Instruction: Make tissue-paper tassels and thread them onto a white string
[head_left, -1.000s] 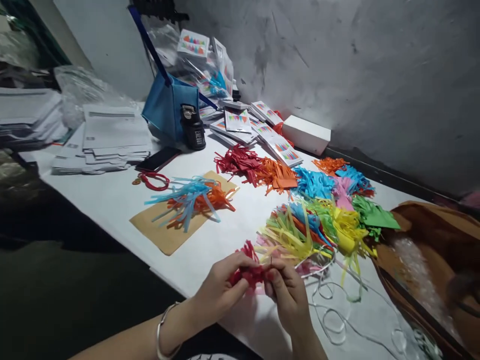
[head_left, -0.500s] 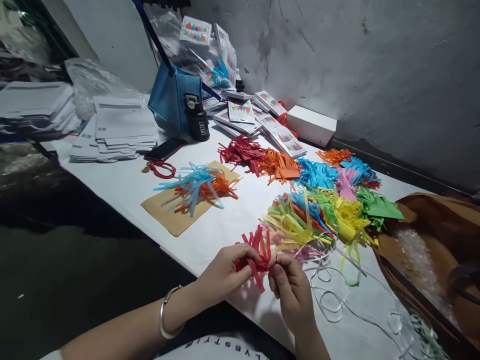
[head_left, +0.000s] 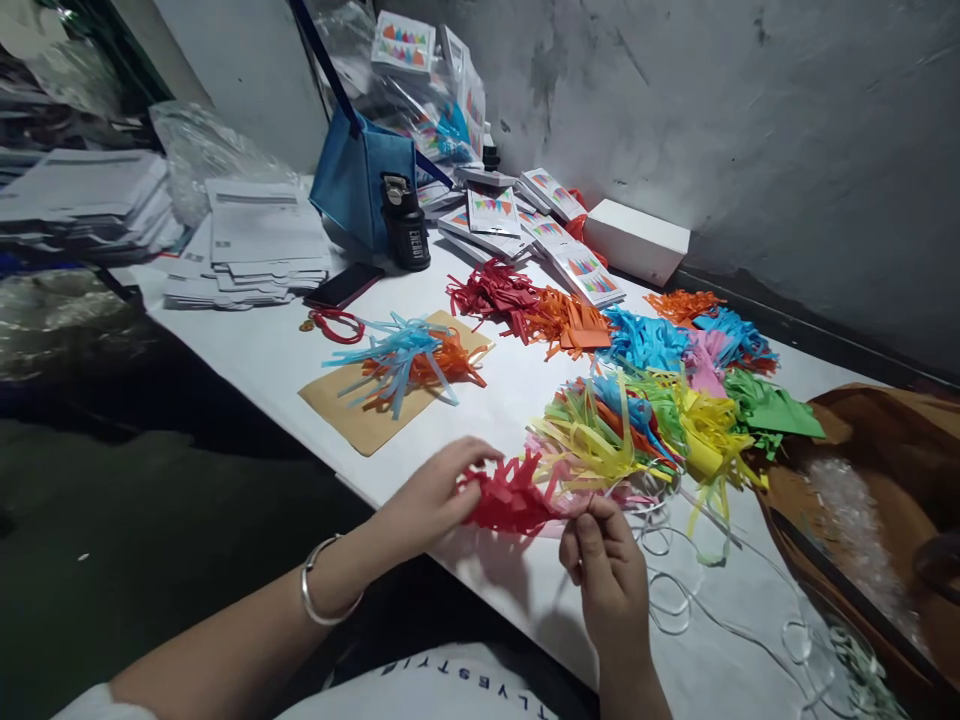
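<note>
A red paper tassel [head_left: 510, 497] with cut strips stretches between my hands, just above the near edge of the white table. Its narrow right end is pinched between the thumb and index finger of my right hand [head_left: 609, 565]. My left hand [head_left: 431, 500], with a silver bangle at its wrist, is at the fringed left end, thumb and fingers spread apart around the strips. Right behind the red tassel lies a heap of yellow, green, blue and pink tassels [head_left: 600, 435]. Loops of silver cord [head_left: 675, 605] lie beside my right hand.
Blue and orange tassels [head_left: 412, 360] rest on a brown envelope [head_left: 367, 425]. Further back are more tassel bundles [head_left: 495, 300], a phone [head_left: 345, 287], a black bottle [head_left: 405, 235], a blue bag [head_left: 360, 185], packaged boxes [head_left: 491, 212] and paper stacks [head_left: 262, 240]. A brown bag [head_left: 862, 430] stands right.
My left hand has moved left and its fingers have spread from their pinch on the red tassel. My right hand has shifted slightly right, drawing the tassel out lengthwise. The view has turned slightly.
</note>
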